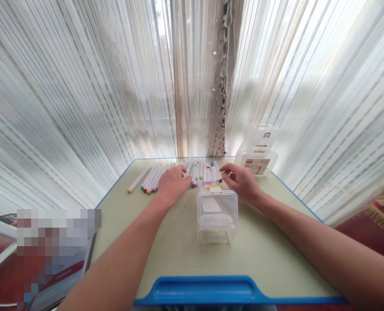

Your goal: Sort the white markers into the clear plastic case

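A row of several white markers (202, 171) with coloured caps lies across the far part of a small pale table (166, 242). My left hand (172, 185) rests palm down on the markers left of the middle, fingers curled over one or two of them. My right hand (240, 179) hovers at the right end of the row, fingers bent and close to the last markers, nothing clearly in it. A clear plastic box (217, 216) stands open between my forearms, empty as far as I can see.
A second clear box with a label (257, 160) stands at the far right corner. One marker with a yellow cap (139, 180) lies apart at the left. The table has a blue rim with a tray lip (205, 290) at the near edge. Sheer curtains surround it.
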Demonstrator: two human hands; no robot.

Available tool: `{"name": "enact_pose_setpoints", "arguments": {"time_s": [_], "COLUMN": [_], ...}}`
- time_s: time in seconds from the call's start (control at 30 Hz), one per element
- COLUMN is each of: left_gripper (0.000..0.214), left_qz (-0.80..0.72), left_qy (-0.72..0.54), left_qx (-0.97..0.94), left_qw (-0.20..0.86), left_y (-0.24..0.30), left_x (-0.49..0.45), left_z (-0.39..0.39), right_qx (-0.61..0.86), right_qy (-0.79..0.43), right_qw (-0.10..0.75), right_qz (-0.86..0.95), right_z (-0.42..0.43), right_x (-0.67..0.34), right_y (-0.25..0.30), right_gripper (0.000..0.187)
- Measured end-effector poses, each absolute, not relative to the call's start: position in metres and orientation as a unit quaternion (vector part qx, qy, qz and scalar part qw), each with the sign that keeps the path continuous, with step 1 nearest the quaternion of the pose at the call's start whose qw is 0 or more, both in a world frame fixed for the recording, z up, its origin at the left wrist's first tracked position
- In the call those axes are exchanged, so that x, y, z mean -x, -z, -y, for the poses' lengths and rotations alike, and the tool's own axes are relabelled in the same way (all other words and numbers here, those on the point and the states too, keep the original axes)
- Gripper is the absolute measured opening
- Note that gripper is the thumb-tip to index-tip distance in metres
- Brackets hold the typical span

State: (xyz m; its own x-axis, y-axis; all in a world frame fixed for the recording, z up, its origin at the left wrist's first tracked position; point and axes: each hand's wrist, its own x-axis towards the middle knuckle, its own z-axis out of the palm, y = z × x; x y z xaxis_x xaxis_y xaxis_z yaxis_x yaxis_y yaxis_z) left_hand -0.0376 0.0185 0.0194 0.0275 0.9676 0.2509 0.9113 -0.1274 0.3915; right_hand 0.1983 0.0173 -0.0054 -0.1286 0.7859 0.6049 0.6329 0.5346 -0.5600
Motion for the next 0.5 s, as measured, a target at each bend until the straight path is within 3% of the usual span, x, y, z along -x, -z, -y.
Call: {"name": "enact_pose_setpoints", "arguments": {"time_s": [0.5], "left_gripper": [0.034], "left_qz": [-0.656], "left_qy": [-0.206], "left_qx": [-0.724], "left_qw": [0.045], "left_y": [-0.0189], "left_x": [0.0373], "left_z": [-0.0181], "right_qx": [0.469], "right_qy": [-0.092], "right_qw": [0.448], "right_qz": [0.756], "right_z": [-0.0167], "right_x": [-0.198], "right_y": [0.0063], "right_gripper": [0.013]}}
